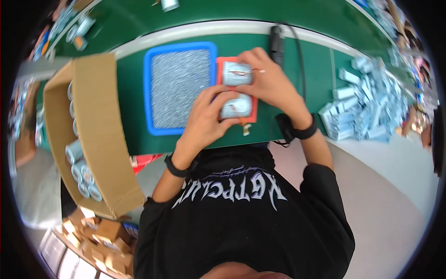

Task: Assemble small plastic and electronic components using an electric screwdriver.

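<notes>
Two silvery cylindrical parts lie on a small orange-red pad [220, 64] on the green bench. My left hand [206, 116] grips the nearer silver part [238, 108], thumb and fingers wrapped round its left end. My right hand [269, 81] reaches over the pad and holds the farther silver part [235, 74], with a thin wire showing beside its fingertips. Both wrists wear black bands.
A blue tray [181, 86] with a grey textured mat sits left of the pad. An open cardboard box [95, 130] holding several silver cylinders stands at left. A black tool with a cable [276, 42] lies behind. Silvery packets [367, 107] are piled at right.
</notes>
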### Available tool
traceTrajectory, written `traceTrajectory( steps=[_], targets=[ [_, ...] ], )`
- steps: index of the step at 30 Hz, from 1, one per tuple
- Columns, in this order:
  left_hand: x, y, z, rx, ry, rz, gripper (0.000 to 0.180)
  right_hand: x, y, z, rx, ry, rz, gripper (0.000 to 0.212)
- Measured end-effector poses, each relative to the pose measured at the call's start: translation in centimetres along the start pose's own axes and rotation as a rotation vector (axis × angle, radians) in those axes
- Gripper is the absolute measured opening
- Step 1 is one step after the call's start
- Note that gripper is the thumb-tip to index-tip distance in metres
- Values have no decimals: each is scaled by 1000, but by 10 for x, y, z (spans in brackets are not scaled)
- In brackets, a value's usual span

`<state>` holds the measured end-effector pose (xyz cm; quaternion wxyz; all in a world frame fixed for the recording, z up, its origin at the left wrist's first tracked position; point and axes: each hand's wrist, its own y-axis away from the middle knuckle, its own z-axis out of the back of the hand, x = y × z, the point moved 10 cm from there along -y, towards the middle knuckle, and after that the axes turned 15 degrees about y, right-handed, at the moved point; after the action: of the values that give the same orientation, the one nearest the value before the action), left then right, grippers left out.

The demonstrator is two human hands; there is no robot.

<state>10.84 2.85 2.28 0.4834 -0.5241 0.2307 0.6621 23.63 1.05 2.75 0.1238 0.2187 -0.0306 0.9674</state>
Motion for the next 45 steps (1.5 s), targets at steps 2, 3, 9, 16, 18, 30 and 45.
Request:
traceTrajectory(
  steps=[2, 3, 9, 16, 18, 30, 45],
  targets=[
    [2, 6, 1, -39, 19, 31, 57, 6, -5, -3, -17, -87, 20, 50],
    [6, 9, 5, -100, 13, 90, 58, 2, -5, -1, -32, -61, -11, 50],
    [3, 2, 6, -28, 28, 97, 55, 6, 0, 2, -45, -66, 34, 51],
    [5, 4, 2, -42, 44, 113, 53, 11, -6, -2, 46, -22, 47, 50],
    [-1, 5, 3, -76, 7, 71, 55, 14, -7, -5, 50, -2, 59, 50],
    [12, 11, -3, -87, 59, 116, 55, 14, -1, -9, 167, -47, 130, 46],
    [1, 4, -6, 38, 55, 112, 49, -281, 120, 131, -41, 741, -1048, 43]
  ],
)
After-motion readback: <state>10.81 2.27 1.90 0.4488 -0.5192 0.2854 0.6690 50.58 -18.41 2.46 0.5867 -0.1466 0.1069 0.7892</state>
